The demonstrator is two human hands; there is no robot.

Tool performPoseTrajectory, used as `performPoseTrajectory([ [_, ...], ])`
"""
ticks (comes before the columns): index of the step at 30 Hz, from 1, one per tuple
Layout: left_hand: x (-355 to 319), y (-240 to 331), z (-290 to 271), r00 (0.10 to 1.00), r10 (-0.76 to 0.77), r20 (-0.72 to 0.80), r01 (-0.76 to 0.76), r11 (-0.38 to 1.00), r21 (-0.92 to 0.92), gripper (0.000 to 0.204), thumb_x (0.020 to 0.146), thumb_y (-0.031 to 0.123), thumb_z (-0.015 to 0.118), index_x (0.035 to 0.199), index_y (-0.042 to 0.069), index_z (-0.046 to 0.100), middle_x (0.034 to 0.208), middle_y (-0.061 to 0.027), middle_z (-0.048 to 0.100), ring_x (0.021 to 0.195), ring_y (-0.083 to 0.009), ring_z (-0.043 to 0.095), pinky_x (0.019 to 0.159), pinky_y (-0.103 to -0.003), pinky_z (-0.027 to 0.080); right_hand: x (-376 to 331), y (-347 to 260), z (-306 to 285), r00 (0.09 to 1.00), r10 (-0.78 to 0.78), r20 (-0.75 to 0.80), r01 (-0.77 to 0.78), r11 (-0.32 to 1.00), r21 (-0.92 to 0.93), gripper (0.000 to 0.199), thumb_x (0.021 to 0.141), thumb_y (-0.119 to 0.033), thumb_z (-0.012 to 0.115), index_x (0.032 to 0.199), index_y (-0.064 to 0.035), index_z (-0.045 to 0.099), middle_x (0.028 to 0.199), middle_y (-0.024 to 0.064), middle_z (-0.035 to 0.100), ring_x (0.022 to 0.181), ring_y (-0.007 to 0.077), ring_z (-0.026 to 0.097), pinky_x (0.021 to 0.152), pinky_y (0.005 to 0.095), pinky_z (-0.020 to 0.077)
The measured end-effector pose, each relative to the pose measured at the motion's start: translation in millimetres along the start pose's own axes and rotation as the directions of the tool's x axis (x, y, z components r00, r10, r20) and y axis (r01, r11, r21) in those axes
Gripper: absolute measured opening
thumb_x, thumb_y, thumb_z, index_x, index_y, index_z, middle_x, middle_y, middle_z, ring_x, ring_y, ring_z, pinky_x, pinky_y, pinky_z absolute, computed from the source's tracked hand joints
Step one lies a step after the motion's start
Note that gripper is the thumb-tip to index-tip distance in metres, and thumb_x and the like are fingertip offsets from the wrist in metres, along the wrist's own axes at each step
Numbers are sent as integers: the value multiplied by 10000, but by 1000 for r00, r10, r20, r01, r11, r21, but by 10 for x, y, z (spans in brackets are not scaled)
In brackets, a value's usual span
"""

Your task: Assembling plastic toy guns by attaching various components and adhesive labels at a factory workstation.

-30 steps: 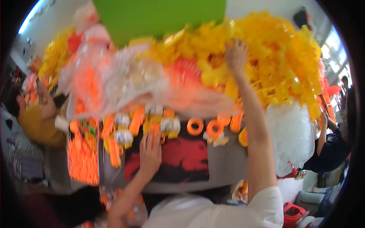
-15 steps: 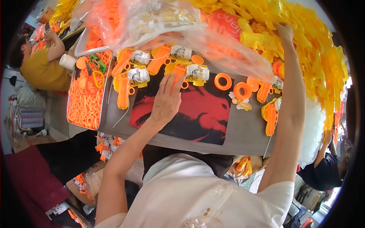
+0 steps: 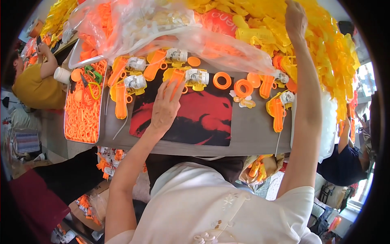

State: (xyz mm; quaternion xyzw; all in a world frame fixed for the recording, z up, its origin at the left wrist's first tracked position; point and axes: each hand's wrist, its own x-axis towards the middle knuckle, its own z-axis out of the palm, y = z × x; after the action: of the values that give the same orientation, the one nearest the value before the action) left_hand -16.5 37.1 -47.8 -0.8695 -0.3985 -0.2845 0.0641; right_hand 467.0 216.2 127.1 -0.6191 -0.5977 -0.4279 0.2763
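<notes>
One toy gun on the table, under the fingers of the left hand. Handle slanting near left to far right, white block to its right. Left fingers slightly apart on it; cannot tell whether clamped. Far right: yellow heap, at the right hand, clearly the nearer; cannot tell state of fingers, partly cut off.
</notes>
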Motion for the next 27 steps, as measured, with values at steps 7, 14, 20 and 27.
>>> performPoseTrajectory([
  [7,146,189,88,998,67,4,-67,998,4,626,776,24,645,1390,35,521,1309,-124,524,1270,-355,466,1036,-413,460,-599,-208,-1127,850,491,192,-516,701,493,226,975,-176,597,1159,-137,721,1025,2,717,824,99,624,761,243,492],
  [14,786,367,897,995,19,-96,-26,998,-66,611,867,155,631,1431,11,444,1348,-160,487,1318,-384,395,1056,-473,403,-1627,-917,-2023,709,279,648,-703,353,617,176,983,-125,614,1074,7,687,984,-8,651,929,72,566,821,226,445],
  [20,341,527,295,998,-58,8,58,988,-142,557,869,189,653,1392,68,502,1455,-204,425,1415,-418,287,1152,-603,210,-2269,-1630,-2231,525,112,844,-848,-23,530,113,965,-64,621,1041,-16,688,917,-27,635,842,42,559,763,193,436],
  [27,-1006,312,-800,739,-611,-284,447,760,-471,355,845,-101,482,1141,25,631,1157,-143,645,1114,-353,584,1017,-466,423,-2195,-2800,-2078,626,-189,756,-774,-35,632,221,996,-79,564,1196,2,612,1020,21,650,900,85,593,786,228,469],
])
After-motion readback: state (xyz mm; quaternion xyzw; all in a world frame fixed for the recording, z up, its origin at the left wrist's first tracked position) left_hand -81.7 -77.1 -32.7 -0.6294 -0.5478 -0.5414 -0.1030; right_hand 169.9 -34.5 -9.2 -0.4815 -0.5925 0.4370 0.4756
